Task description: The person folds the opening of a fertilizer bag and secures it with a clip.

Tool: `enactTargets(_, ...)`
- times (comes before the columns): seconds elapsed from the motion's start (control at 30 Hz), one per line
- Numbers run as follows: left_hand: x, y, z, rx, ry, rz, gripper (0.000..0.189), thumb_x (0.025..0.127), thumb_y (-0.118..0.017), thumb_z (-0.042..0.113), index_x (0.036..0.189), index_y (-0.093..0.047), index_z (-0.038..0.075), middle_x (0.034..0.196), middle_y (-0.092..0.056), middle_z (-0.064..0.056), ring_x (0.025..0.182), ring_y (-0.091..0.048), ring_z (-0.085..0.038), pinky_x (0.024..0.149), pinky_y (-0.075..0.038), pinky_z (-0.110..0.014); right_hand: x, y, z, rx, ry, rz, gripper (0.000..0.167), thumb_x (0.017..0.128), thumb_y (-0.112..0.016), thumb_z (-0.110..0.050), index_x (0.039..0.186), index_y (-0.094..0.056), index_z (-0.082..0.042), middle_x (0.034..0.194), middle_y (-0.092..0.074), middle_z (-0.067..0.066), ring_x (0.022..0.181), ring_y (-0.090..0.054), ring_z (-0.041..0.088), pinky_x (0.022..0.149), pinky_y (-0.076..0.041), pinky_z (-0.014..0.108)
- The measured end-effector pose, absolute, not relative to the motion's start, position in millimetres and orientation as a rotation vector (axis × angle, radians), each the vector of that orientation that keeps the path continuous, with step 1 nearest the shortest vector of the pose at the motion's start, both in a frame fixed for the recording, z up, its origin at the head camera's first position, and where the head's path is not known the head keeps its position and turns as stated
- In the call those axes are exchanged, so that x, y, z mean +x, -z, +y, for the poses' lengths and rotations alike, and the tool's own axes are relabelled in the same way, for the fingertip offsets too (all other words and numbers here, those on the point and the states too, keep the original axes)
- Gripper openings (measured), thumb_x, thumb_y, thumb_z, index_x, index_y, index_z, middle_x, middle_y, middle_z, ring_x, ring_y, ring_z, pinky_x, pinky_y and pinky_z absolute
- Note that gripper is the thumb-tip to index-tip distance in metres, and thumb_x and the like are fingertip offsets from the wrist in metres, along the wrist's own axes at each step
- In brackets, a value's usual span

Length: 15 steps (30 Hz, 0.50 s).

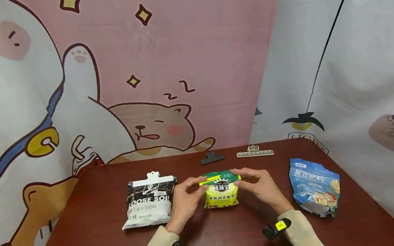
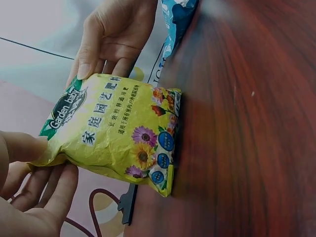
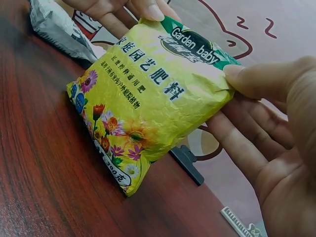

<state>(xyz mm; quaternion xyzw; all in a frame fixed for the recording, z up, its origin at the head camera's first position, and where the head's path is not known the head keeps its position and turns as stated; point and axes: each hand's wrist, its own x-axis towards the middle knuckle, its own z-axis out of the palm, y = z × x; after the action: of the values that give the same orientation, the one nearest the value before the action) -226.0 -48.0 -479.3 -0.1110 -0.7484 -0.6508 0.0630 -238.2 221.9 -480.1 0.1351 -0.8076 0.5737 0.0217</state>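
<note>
Yellow-and-green bag (image 1: 222, 198): standing near the middle of the table (image 1: 231, 239), between the two hands; its printed front is facing the wearer, with flowers showing along the lower part; "Garden baby" is running across the green top band in the wrist views; whether its base is touching the wood, I cannot tell.
Left hand (image 1: 186, 200): gripping the bag's upper left corner; thumb pressing on the front, fingers bending behind.
Right hand (image 1: 264, 188): pinching the upper right corner likewise; thumb lying on the front, fingers supporting from behind.
Black-and-white bag (image 1: 148, 207): resting on the left of the table, reading "LOOSE SOIL", its last letter partly unclear; a white clip (image 1: 153, 181) is holding its top edge; the left hand is overlapping its right side in the head view.
Dark clip (image 1: 212, 159): lying beyond the yellow-and-green bag, near the far edge.
Pale clip (image 1: 255, 154): lying just right of the dark one, showing ruler-like marks.
Blue bag (image 1: 315, 186): resting on the right, sitting apart from the right hand.
Backdrop (image 1: 210, 54): hanging behind, showing cartoon animals on pink and white.
</note>
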Motion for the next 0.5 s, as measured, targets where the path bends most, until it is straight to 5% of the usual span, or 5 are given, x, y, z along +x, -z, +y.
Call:
enactTargets(0.3, -226.5, 476.8, -51.6, -0.375, 1.847, -2.324, 0.014, 0.093, -0.077, 0.021, 0.106, -0.081, 0.02, 0.107, -0.076, 0.0, 0.104, -0.073, -0.019, 0.089, -0.058, -0.025, -238.4, 477.1, 222.3, 0.449, -1.682, -2.522, 0.028, 0.09, -0.079, -0.035, 0.117, -0.078, -0.028, 0.116, -0.074, -0.001, 0.105, -0.07, 0.014, 0.087, -0.058, 0.026)
enactTargets(0.5, -227.5, 476.4, -51.8, -0.39, 1.769, -2.34, 0.011, 0.093, -0.077, 0.022, 0.103, -0.083, 0.02, 0.116, -0.074, -0.003, 0.106, -0.072, -0.019, 0.09, -0.058, -0.025, -239.1, 476.6, 223.6, 0.491, -1.592, -2.534, 0.023, 0.091, -0.079, -0.034, 0.114, -0.08, -0.029, 0.116, -0.073, -0.003, 0.108, -0.068, 0.013, 0.087, -0.058, 0.024)
